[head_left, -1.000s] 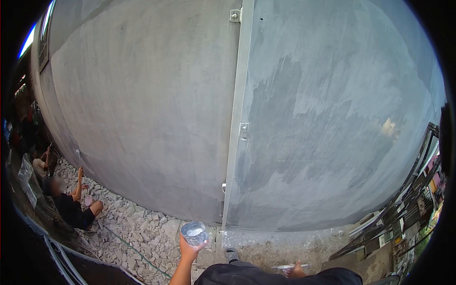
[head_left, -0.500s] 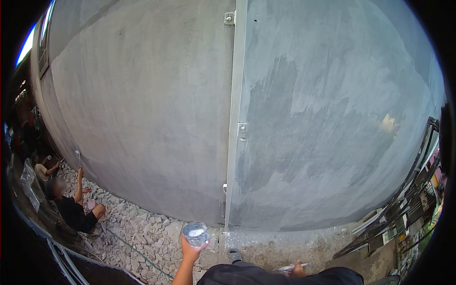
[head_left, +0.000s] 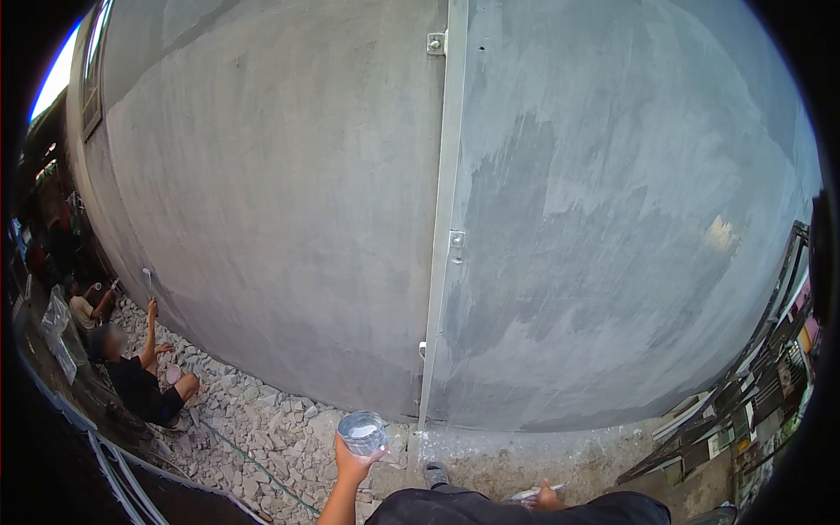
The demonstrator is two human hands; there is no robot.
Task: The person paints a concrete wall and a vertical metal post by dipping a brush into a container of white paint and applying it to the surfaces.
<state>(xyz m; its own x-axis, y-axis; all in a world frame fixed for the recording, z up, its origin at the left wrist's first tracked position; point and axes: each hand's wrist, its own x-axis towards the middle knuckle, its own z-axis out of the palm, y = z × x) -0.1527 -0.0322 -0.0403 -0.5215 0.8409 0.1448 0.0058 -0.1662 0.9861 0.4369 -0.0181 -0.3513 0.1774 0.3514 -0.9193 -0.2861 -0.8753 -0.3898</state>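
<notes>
My left hand [head_left: 353, 462] is wrapped round a small clear plastic tub [head_left: 363, 432] with whitish material inside, held upright low in the view. Low on the right, beside my dark-clothed leg, my right hand [head_left: 549, 499] grips a pale, flat, elongated object [head_left: 527, 495]. Its exact kind is too small to make out, and some fingers are hidden. Both hands are away from the grey plastered wall [head_left: 289, 219]. A pale vertical strip [head_left: 444, 201] with metal brackets runs down the wall in front of me.
At the left, a co-worker in black [head_left: 140, 385] crouches on broken rubble [head_left: 262, 420], raising a long-handled tool [head_left: 149, 282] to the wall. Another person [head_left: 85, 311] is beyond. Frames and boards [head_left: 726, 411] lean at the right. A green hose [head_left: 262, 468] crosses the rubble.
The view has turned slightly, so the wall and strip appear a little farther right. My hands keep nearly the same positions and grips. The co-worker's tool has shifted slightly on the wall.
</notes>
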